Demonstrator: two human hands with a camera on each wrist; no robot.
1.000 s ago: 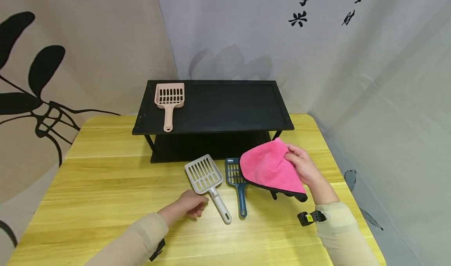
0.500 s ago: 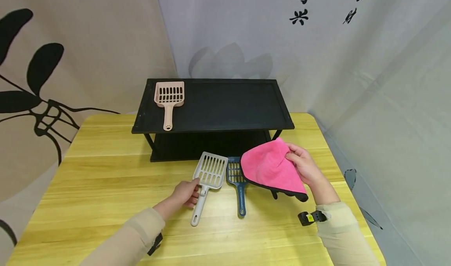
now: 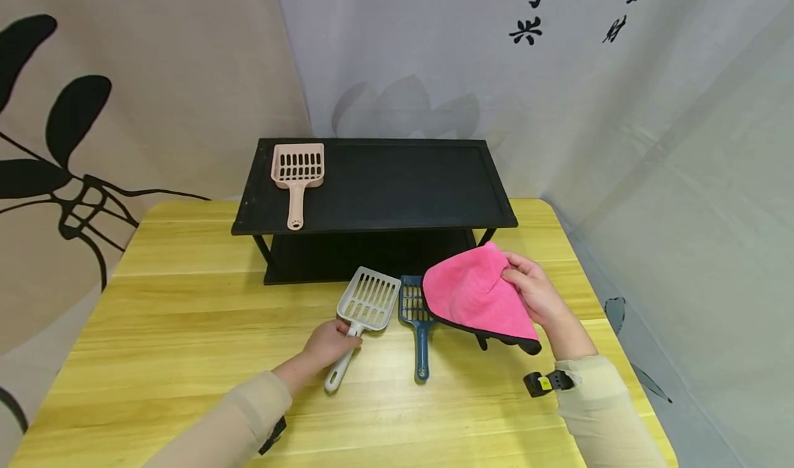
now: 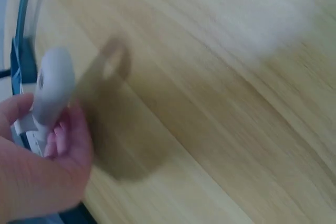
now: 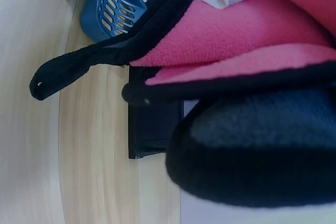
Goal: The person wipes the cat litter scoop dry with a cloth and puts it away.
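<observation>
My left hand point(image 3: 330, 344) grips a light grey litter scoop point(image 3: 338, 371) by its handle near the slotted head, which points away toward the shelf. In the left wrist view the handle's end point(image 4: 55, 77) sticks up between thumb and fingers, above its shadow on the wood. A blue litter scoop point(image 3: 422, 354) lies just right of the grey one, its head partly covered by a pink cloth point(image 3: 468, 289). My right hand point(image 3: 535, 292) pinches this black-edged cloth at its right side and holds it up, drooping. The right wrist view shows the cloth's folds point(image 5: 247, 30) and a black hanging loop.
Behind the scoops stands a black two-tier shelf point(image 3: 397, 185) at the table's back. A pale pink litter scoop point(image 3: 296, 206) lies on its top left. The wooden table point(image 3: 186, 316) ends at a curtain point(image 3: 397, 41) behind.
My left hand has gone from beside the grey scoop to holding its handle. The scoop has turned, its handle end swinging left. The right hand and cloth have stayed in place.
</observation>
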